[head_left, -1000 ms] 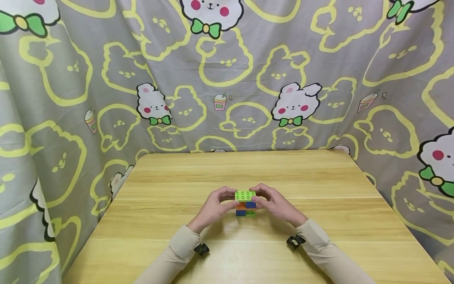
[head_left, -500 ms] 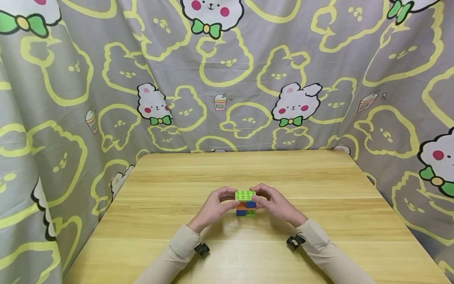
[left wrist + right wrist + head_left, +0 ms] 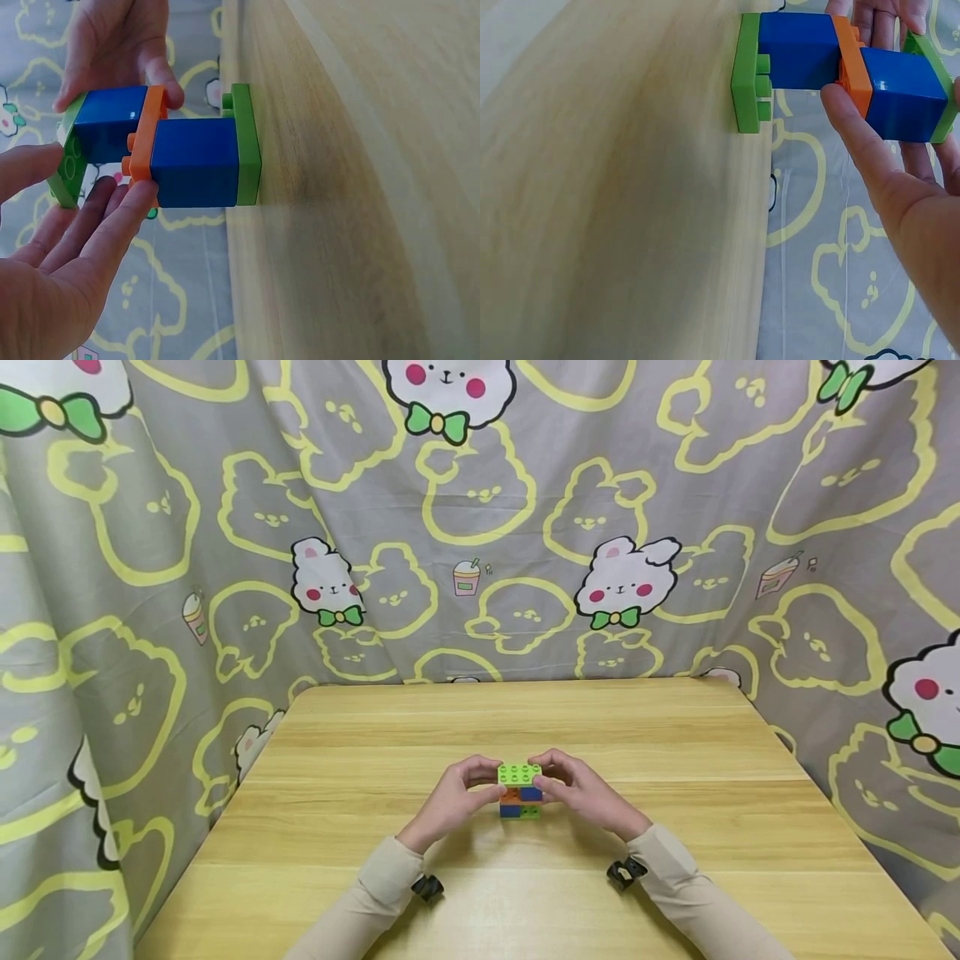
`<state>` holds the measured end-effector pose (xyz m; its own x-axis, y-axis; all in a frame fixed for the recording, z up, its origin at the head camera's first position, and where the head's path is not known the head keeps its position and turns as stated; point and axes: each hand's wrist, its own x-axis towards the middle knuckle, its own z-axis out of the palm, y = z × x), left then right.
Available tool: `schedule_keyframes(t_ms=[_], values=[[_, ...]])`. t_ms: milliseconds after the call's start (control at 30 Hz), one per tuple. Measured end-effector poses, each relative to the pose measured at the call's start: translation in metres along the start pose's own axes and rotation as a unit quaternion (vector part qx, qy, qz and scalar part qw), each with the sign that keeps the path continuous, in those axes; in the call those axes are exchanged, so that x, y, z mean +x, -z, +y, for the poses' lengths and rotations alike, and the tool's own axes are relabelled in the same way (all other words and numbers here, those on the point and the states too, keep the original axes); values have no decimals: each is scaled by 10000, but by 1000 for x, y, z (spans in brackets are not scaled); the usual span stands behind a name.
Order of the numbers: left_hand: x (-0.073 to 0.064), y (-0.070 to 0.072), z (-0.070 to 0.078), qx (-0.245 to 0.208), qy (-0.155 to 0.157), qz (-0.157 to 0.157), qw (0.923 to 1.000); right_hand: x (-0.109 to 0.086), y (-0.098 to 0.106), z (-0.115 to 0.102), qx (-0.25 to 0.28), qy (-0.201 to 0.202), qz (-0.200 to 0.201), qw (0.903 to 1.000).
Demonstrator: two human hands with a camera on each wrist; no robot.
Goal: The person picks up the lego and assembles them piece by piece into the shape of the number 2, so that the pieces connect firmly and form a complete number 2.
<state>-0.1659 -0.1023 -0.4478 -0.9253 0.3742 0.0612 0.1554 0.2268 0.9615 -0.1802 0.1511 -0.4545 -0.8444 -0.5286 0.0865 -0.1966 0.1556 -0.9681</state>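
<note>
A small stack of toy building bricks stands upright on the table between both hands. Its base is a green plate (image 3: 247,150), with a blue brick (image 3: 195,161) on the left half. Above that lies an orange plate (image 3: 853,64), carrying a second blue brick (image 3: 904,94) on the right. A studded green plate (image 3: 519,775) caps it. My left hand (image 3: 457,789) holds the stack from the left, fingers at the top plate and a fingertip on the orange plate. From the right, my right hand (image 3: 581,789) grips it likewise, one fingertip against the orange plate.
The wooden table (image 3: 360,718) extends around the stack to all sides. A grey curtain (image 3: 525,643) with cartoon rabbits hangs behind its far edge and along both sides. Black devices (image 3: 427,888) are strapped at the wrists, close over the tabletop.
</note>
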Motion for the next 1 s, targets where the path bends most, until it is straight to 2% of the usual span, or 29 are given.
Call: schedule_keyframes(t_ms=[300,533,633,800,1000], values=[[0,0,1,116,-37,2,9999,-1,0,2,-31,-25,17,10000],[-2,-1,2,277,-118,44,9995,0,2,4,-749,54,297,9967],[-2,0,2,257,-209,50,9994,0,4,3,-878,105,354,9955],[-3,4,3,274,-307,15,9992,-1,10,1,-1095,201,240,9935],[-5,6,0,404,-238,-35,9989,-4,19,1,-1207,229,87,9924]])
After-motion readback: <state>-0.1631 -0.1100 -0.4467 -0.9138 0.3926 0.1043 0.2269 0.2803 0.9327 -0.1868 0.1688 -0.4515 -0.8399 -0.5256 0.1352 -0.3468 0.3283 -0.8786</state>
